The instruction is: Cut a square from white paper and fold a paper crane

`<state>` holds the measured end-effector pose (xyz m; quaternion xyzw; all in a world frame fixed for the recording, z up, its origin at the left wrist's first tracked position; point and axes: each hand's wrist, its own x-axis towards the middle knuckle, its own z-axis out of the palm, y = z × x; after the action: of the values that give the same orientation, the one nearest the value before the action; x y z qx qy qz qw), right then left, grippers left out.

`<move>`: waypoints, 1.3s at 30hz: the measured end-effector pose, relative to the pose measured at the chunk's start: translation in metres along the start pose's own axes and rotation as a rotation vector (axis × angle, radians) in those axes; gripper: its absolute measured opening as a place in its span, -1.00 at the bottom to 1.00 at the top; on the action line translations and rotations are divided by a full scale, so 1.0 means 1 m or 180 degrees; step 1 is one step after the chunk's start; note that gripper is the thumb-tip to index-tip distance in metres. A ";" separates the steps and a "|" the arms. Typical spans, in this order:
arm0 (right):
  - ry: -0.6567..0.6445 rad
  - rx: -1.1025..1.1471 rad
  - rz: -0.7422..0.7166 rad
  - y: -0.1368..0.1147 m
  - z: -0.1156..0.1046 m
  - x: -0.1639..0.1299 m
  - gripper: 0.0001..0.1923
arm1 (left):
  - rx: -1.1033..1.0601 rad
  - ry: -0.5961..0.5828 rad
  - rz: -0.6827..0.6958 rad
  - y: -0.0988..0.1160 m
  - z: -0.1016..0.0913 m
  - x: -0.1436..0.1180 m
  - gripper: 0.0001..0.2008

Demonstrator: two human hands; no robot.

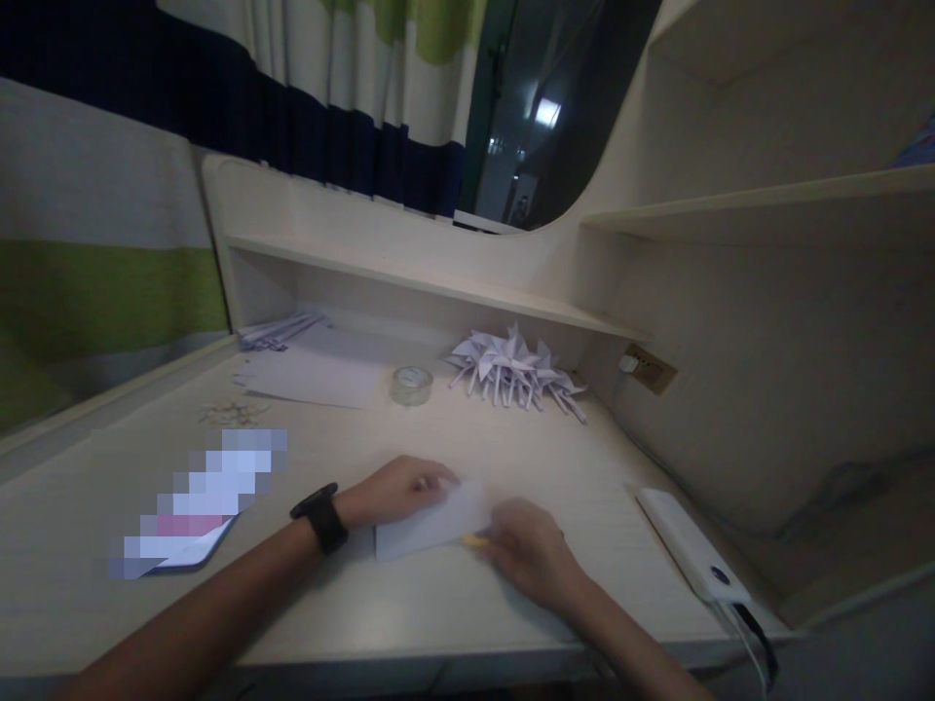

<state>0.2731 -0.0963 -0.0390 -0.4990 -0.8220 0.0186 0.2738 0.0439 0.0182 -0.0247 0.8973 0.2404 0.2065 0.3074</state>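
Observation:
A white sheet of paper point(430, 526) lies folded on the desk point(467, 604) in front of me. My left hand point(398, 490), with a black watch on the wrist, presses on the paper's upper left edge. At the paper's right edge, my right hand point(530, 553) rests on the sheet and grips a small yellow object point(476, 540), mostly hidden by the fingers.
A pile of folded paper pinwheels point(515, 372) lies at the back under the shelf. A roll of clear tape point(411, 384), a stack of white sheets point(311, 375) and small pins point(234, 414) sit back left. A phone point(194, 531) lies left; a white power bank point(691, 545) right.

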 end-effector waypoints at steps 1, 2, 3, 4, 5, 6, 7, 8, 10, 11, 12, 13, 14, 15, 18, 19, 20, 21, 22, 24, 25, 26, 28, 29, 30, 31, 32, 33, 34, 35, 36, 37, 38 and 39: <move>-0.0002 -0.0002 0.0011 0.000 0.000 0.000 -0.81 | 0.0225 0.0044 0.0060 0.003 0.000 -0.001 -0.71; -0.0003 -0.0006 0.0020 -0.001 0.000 0.001 -0.81 | 0.0453 0.0080 0.0151 0.006 0.000 -0.003 -0.71; -0.0002 -0.0007 0.0023 -0.001 0.000 0.001 -0.81 | 0.0657 0.0104 0.0271 0.009 0.000 -0.004 -0.71; -0.0014 0.0002 0.0017 -0.001 -0.001 0.001 -0.81 | 0.0818 0.0112 0.0397 0.012 0.000 -0.006 -0.70; -0.0029 0.0019 0.0002 -0.002 -0.002 0.002 -0.81 | 0.0933 0.0096 0.0513 0.015 0.000 -0.008 -0.70; -0.0043 0.0042 -0.0020 -0.002 -0.002 0.002 -0.81 | 0.1021 0.0067 0.0597 0.017 0.000 -0.011 -0.68; -0.0056 0.0066 -0.0047 -0.002 -0.003 0.002 -0.81 | 0.1104 0.0031 0.0655 0.018 0.001 -0.014 -0.66; -0.0067 0.0085 -0.0076 -0.002 -0.004 0.001 -0.82 | 0.1187 -0.0015 0.0681 0.017 0.001 -0.018 -0.64; -0.0074 0.0109 -0.0121 -0.002 -0.004 0.001 -0.83 | 0.1343 -0.0122 0.0643 0.013 0.003 -0.025 -0.60; -0.0067 0.0115 -0.0135 -0.002 -0.005 0.001 -0.84 | 0.1397 -0.0168 0.0595 0.009 0.004 -0.029 -0.59; -0.0063 0.0121 -0.0149 -0.002 -0.005 0.000 -0.86 | 0.1434 -0.0207 0.0550 0.006 0.005 -0.032 -0.58; -0.0054 0.0127 -0.0162 -0.001 -0.004 0.001 -0.88 | 0.1459 -0.0239 0.0525 0.002 0.007 -0.035 -0.57; -0.0041 0.0130 -0.0177 -0.001 -0.004 0.001 -0.89 | 0.1473 -0.0253 0.0506 -0.001 0.008 -0.037 -0.57; -0.0034 0.0126 -0.0189 -0.001 -0.003 0.001 -0.90 | 0.1480 -0.0264 0.0502 -0.004 0.010 -0.038 -0.56; 0.0004 0.0110 -0.0188 -0.001 -0.001 0.002 -0.91 | 0.1499 -0.0273 0.0507 -0.007 0.012 -0.038 -0.56; 0.0016 0.0115 -0.0170 -0.001 0.000 0.002 -0.91 | 0.1515 -0.0276 0.0507 -0.006 0.012 -0.038 -0.56; 0.0029 0.0132 -0.0147 -0.001 0.001 0.002 -0.91 | 0.1533 -0.0279 0.0511 -0.006 0.012 -0.038 -0.56; 0.0040 0.0161 -0.0120 -0.001 0.001 0.002 -0.90 | 0.1550 -0.0274 0.0519 -0.006 0.012 -0.038 -0.56; 0.0049 0.0196 -0.0093 -0.001 0.002 0.001 -0.89 | 0.1561 -0.0269 0.0526 -0.006 0.012 -0.038 -0.57; 0.0079 0.0259 -0.0043 -0.001 0.001 -0.001 -0.88 | 0.1561 -0.0259 0.0543 -0.006 0.012 -0.038 -0.57; 0.0102 0.0284 -0.0029 -0.001 0.000 -0.002 -0.90 | 0.1555 -0.0259 0.0541 -0.006 0.012 -0.038 -0.57; 0.0114 0.0303 -0.0030 -0.001 -0.001 -0.003 -0.93 | 0.1548 -0.0271 0.0536 -0.007 0.011 -0.038 -0.56; 0.0115 0.0337 -0.0058 -0.001 -0.003 -0.005 -0.96 | 0.1526 -0.0284 0.0526 -0.007 0.009 -0.037 -0.56; 0.0108 0.0358 -0.0074 -0.001 -0.004 -0.005 -0.96 | 0.1506 -0.0278 0.0529 -0.006 0.007 -0.036 -0.56; 0.0091 0.0376 -0.0086 -0.001 -0.005 -0.006 -0.96 | 0.1480 -0.0268 0.0540 -0.006 0.006 -0.035 -0.56; 0.0076 0.0388 -0.0086 -0.001 -0.005 -0.006 -0.96 | 0.1448 -0.0253 0.0562 -0.005 0.005 -0.035 -0.55; 0.0064 0.0391 -0.0070 -0.001 -0.005 -0.006 -0.95 | 0.1415 -0.0230 0.0590 -0.005 0.005 -0.034 -0.55; 0.0053 0.0384 -0.0039 -0.001 -0.004 -0.007 -0.95 | 0.1385 -0.0224 0.0620 -0.004 0.005 -0.034 -0.54; 0.0045 0.0374 -0.0009 -0.002 -0.004 -0.007 -0.94 | 0.1357 -0.0226 0.0648 -0.003 0.005 -0.034 -0.54; 0.0045 0.0370 0.0014 -0.003 -0.003 -0.007 -0.94 | 0.1335 -0.0232 0.0674 -0.002 0.006 -0.035 -0.54; 0.0052 0.0377 0.0029 -0.004 -0.003 -0.008 -0.94 | 0.1319 -0.0244 0.0690 -0.002 0.007 -0.035 -0.55; 0.0069 0.0395 0.0038 -0.004 -0.002 -0.008 -0.94 | 0.1314 -0.0259 0.0692 0.000 0.008 -0.036 -0.56; 0.0094 0.0420 0.0039 -0.005 -0.002 -0.009 -0.95 | 0.1322 -0.0277 0.0680 0.001 0.008 -0.036 -0.56; 0.0110 0.0450 0.0039 -0.007 -0.002 -0.010 -0.95 | 0.1340 -0.0299 0.0665 0.002 0.008 -0.037 -0.56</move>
<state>0.2724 -0.1084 -0.0392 -0.4838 -0.8107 0.0697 0.3224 0.0191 -0.0073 -0.0379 0.9702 0.1695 0.1405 0.1014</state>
